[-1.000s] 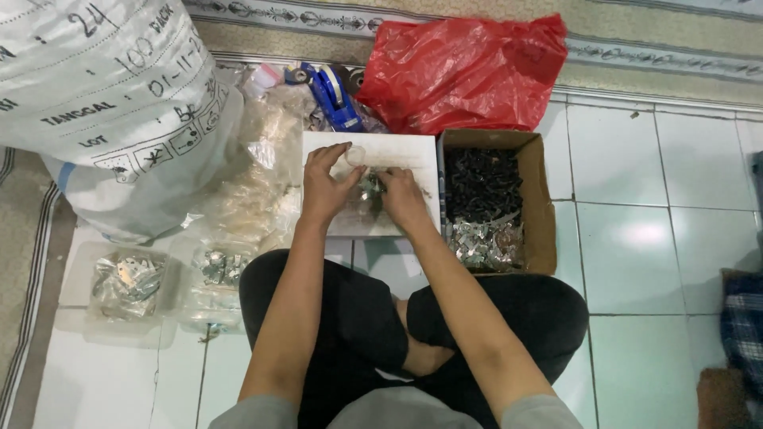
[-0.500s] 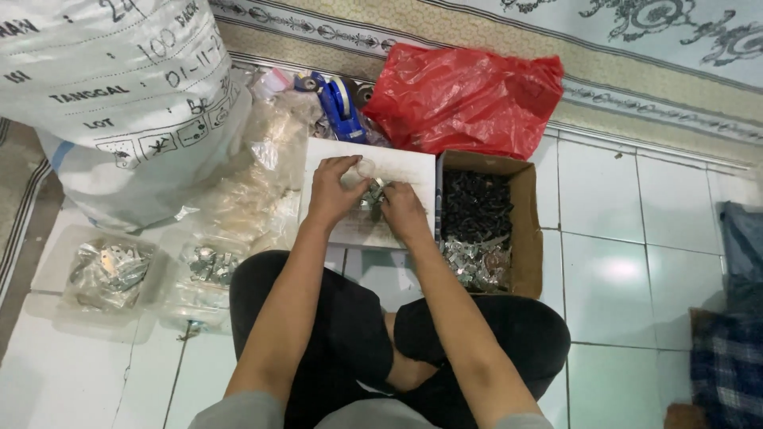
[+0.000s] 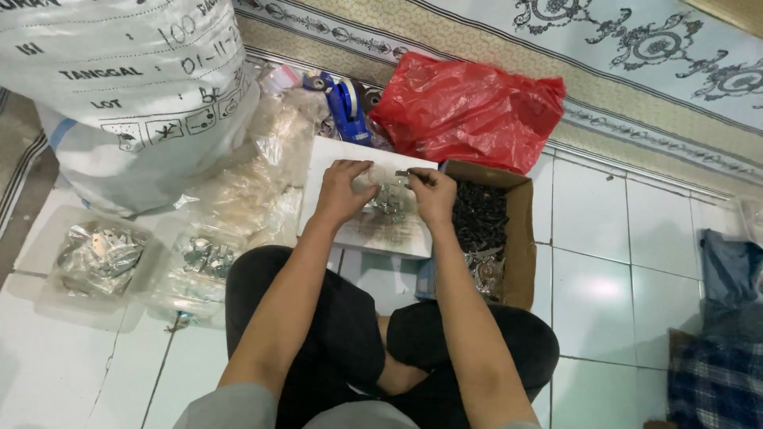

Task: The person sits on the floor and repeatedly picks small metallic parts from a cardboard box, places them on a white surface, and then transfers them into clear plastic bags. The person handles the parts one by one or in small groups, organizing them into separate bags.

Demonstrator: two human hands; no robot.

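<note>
Hovering together, hands [image 3: 389,193] pinch small metal parts [image 3: 391,199].

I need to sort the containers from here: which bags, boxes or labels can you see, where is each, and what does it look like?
Big sack: upper left, white, bulging, dark printing.
Red bag: top centre, crumpled plastic.
Cardboard box: right of the hands, brown, open, dark and shiny small parts inside.
Clear bags: left of the white board, crinkled.
Clear trays: lower left, shiny metal pieces inside.
</note>
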